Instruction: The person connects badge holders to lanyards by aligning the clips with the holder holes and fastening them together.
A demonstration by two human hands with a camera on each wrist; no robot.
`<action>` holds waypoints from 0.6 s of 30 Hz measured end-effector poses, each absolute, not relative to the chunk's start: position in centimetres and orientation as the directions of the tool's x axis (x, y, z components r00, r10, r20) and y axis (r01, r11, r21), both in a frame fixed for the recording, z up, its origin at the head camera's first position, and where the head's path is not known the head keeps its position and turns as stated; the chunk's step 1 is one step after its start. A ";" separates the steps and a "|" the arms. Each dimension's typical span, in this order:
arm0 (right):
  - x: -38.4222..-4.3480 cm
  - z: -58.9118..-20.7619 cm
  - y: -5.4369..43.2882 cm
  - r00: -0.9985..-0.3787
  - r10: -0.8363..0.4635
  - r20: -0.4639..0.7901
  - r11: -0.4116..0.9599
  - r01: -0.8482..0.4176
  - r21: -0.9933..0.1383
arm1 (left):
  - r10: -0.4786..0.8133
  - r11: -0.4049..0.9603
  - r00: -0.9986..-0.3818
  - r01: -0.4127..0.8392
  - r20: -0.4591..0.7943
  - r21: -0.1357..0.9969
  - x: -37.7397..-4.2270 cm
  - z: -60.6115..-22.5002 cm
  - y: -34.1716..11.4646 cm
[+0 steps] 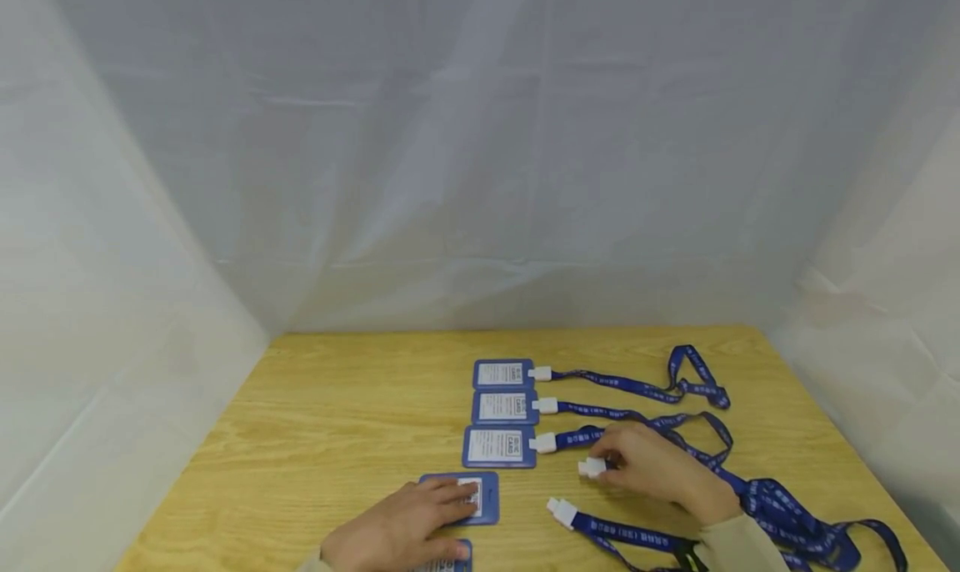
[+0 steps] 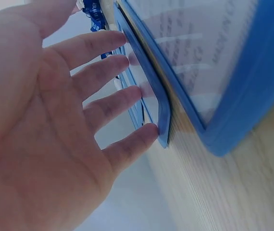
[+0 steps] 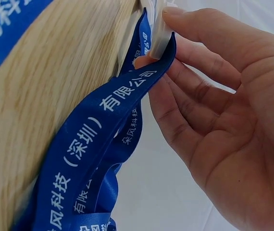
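Observation:
My left hand (image 1: 408,522) lies with its fingers spread on a blue-framed badge holder (image 1: 488,505) with a white card inside. In the left wrist view the fingertips touch that badge holder (image 2: 163,108), and another badge holder (image 2: 223,110) is closer to the camera. My right hand (image 1: 656,468) pinches the white plastic clip (image 1: 592,468) of a blue lanyard between thumb and fingers. White lettering runs along this lanyard (image 3: 93,120) in the right wrist view, where the band hangs down from the clip (image 3: 161,36). The clip is apart from the badge holder under my left hand.
Three badge holders (image 1: 501,447) lie in a column farther back, each joined to a clip and a blue lanyard (image 1: 618,382). A loose lanyard clip (image 1: 562,512) lies nearer me. Bunched lanyards (image 1: 787,514) cover the wooden table's right side. White sheeting (image 1: 480,180) surrounds the table (image 1: 322,405).

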State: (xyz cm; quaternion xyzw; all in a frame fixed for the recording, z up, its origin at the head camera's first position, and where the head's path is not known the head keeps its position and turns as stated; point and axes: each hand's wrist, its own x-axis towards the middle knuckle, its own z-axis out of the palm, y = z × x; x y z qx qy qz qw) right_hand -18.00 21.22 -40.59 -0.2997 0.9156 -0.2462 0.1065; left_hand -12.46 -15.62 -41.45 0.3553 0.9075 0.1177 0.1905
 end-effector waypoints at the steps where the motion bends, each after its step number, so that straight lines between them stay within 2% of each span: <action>1: -18.0 -40.6 21.2 -0.798 -0.600 -0.049 0.700 -0.494 -0.516 | 0.691 0.718 -0.674 0.602 -0.262 0.349 -12.5 -41.5 -15.5; 18: -17.8 -41.0 21.4 -0.784 -0.620 -0.030 0.680 -0.517 -0.519 | 0.715 0.699 -0.650 0.659 -0.258 0.278 -12.9 -41.5 -14.4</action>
